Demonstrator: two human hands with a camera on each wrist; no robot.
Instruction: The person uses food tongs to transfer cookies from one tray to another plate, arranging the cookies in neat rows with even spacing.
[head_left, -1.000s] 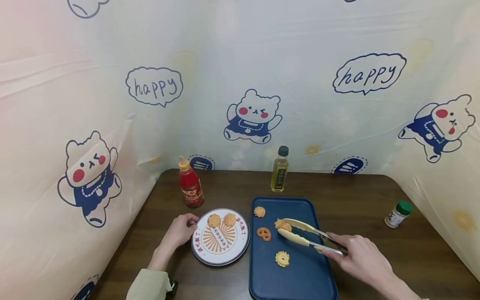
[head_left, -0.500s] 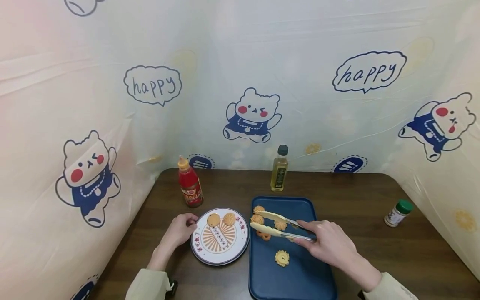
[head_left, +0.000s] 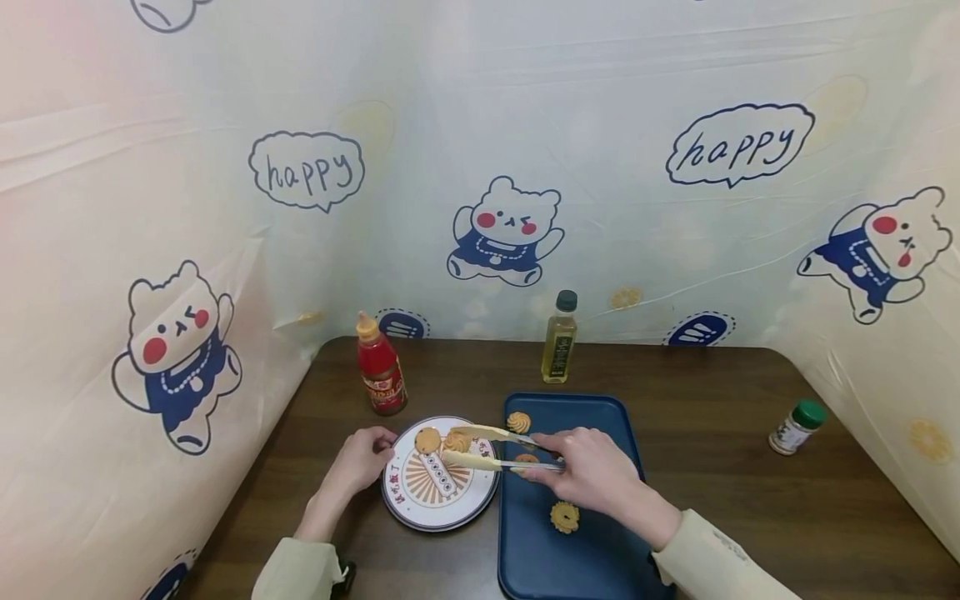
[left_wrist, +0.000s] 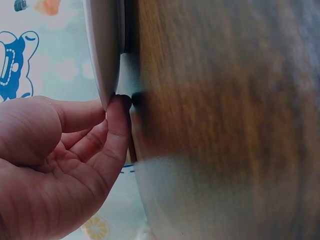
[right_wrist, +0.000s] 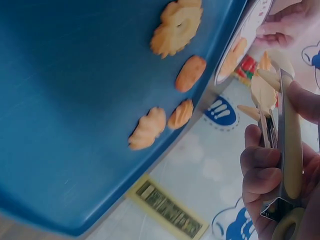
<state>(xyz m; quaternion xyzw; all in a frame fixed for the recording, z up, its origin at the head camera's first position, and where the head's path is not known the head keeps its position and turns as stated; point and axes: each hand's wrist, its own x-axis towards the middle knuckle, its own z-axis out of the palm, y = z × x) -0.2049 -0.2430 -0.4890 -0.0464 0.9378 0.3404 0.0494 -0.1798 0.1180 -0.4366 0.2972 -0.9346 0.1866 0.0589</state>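
My left hand (head_left: 363,457) pinches the left rim of a white printed plate (head_left: 444,515); the left wrist view shows thumb and fingertips at the rim (left_wrist: 102,60). A round cookie (head_left: 427,441) lies on the plate. My right hand (head_left: 588,467) grips metal tongs (head_left: 517,464) with cream tips, which reach over the plate. Between the tips is a swirled cookie (right_wrist: 263,91), overlapping the plate's second cookie in the head view. On the blue tray (head_left: 585,567) are a swirled cookie (head_left: 518,422), a partly hidden pretzel (head_left: 527,458), a ring cookie (head_left: 565,517) and another cookie (right_wrist: 147,128).
A red sauce bottle (head_left: 382,375) stands behind the plate. An oil bottle (head_left: 559,340) is behind the tray, and a green-capped jar (head_left: 797,427) stands at the right. A printed cloth (head_left: 600,167) hangs along the table's back edge.
The right hand has moved left with the tongs, carrying a swirled cookie from the tray to over the plate. The left hand has stayed on the rim.
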